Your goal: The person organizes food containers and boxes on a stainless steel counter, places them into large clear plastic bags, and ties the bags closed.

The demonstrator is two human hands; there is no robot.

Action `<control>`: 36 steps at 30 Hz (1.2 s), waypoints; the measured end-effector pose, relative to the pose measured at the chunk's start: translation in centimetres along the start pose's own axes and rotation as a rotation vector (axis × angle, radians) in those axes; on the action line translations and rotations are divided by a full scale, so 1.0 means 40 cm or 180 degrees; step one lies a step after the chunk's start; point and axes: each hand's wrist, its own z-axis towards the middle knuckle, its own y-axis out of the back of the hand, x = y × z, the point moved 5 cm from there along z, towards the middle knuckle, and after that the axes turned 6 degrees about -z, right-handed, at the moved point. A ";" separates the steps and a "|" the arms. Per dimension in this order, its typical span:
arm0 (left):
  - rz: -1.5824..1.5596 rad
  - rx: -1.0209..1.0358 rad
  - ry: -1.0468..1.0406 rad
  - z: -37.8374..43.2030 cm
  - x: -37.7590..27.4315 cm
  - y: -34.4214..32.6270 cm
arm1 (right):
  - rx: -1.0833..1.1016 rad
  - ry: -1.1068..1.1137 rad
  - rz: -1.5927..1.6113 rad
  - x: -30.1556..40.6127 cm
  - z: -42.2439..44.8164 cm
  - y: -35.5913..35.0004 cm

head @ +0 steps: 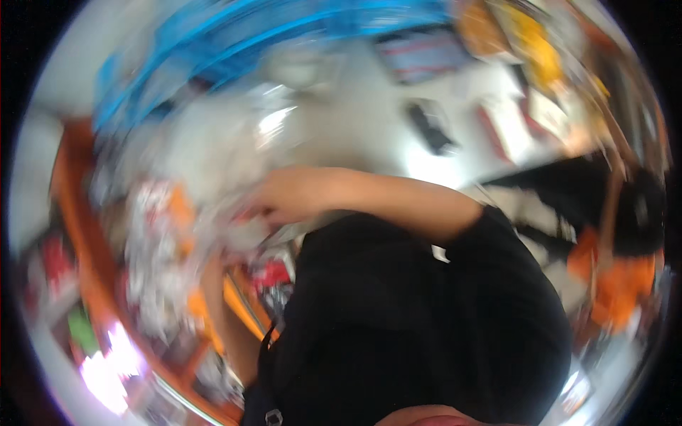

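My right hand (287, 194) reaches leftwards across my body and is among crinkled clear plastic bags at the left of the picture. Beneath it, my left hand (226, 250) is mostly hidden by plastic, with its forearm rising from below. Between and beside the hands lies blurred clear plastic packaging (242, 234) with some red in it. Motion blur hides the fingers, so I cannot tell whether either hand grips the plastic. More clear plastic bags (154, 298) with orange and red parts lie left of my left forearm.
Blue plastic crates (266, 26) line the far side. A black object (431, 128), a dark tray-like thing (421, 53) and white-and-red boxes (503, 128) lie on the pale table. An orange shelf edge (80, 234) runs down the left. Another person in orange and black (618, 287) is at the right.
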 end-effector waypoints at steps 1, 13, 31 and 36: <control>0.0280 0.0249 -0.0254 0.017 0.039 0.014 | 0.0340 -0.0187 -0.0081 0.050 0.028 -0.036; 0.0076 -0.0311 -0.2215 0.030 -0.055 0.070 | 0.0317 -0.1186 -0.1301 0.100 0.269 -0.284; 0.0544 0.0333 -0.3741 0.065 -0.050 -0.020 | 0.0701 -0.3144 0.0251 0.171 0.289 -0.297; 0.0186 0.0087 -0.4059 0.036 -0.044 -0.019 | -0.1069 -0.2710 -0.0123 0.164 0.160 -0.363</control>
